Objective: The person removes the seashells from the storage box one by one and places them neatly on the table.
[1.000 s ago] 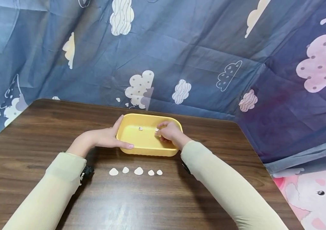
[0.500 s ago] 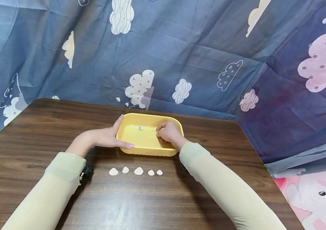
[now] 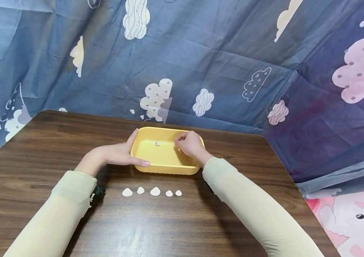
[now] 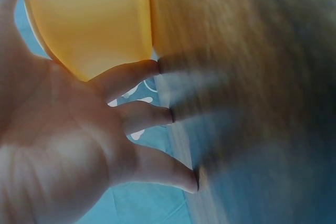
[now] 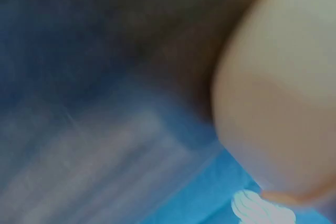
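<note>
A yellow tub [image 3: 165,170] stands on the table. My left hand [image 3: 115,153] lies against its left end, thumb over the front rim and index finger along the end. In the left wrist view, the other fingers [image 4: 149,115] are spread and straight beside the tub [image 4: 94,19], reaching the table. Inside the tub, my right hand [image 3: 189,144] has its fingertips pinched together at the right. The small whitish piece that lay there is hidden, apparently between those fingers. Another small whitish piece, shell-like [image 3: 157,144], lies on the tub floor at the back.
Several white, fan-shaped shells [image 3: 155,191] lie in a row on the brown wooden table [image 3: 233,221], in front of the tub. A blue cloud-print cloth [image 3: 175,57] hangs behind the table's far edge. The right wrist view is mostly blurred, with the tub's wall [image 5: 273,108] at right.
My right fingers have closed over the small whitish piece at the tub's right, which has gone from sight, and the hand has risen slightly. The left hand stays in place.
</note>
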A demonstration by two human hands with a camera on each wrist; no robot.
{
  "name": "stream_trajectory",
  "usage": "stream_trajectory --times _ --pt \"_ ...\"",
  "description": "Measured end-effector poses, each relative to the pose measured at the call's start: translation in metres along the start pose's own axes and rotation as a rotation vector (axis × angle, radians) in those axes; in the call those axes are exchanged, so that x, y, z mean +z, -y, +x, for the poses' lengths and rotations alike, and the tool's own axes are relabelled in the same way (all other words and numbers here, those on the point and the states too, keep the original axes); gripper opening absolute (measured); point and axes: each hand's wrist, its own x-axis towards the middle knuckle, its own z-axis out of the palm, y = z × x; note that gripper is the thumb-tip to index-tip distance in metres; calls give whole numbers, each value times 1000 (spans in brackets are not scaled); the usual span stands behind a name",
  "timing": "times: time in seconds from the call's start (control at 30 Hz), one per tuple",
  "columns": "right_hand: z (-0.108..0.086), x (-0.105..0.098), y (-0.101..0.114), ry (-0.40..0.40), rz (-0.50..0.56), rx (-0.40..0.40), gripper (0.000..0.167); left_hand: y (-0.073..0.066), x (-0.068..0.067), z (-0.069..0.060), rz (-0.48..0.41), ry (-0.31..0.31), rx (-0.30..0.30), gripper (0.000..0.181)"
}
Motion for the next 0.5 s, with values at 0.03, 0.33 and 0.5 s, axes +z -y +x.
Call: stream_trajectory --times 0.03,0.33,0.5 --pt "0 -4 2 -6 13 -15 12 0 0 0 3 2 1 147" --pt "-18 -36 33 92 173 -69 14 -1 2 1 -3 11 -18 148" --pt "-43 -42 43 120 232 -87 14 0 1 1 4 11 -23 148"
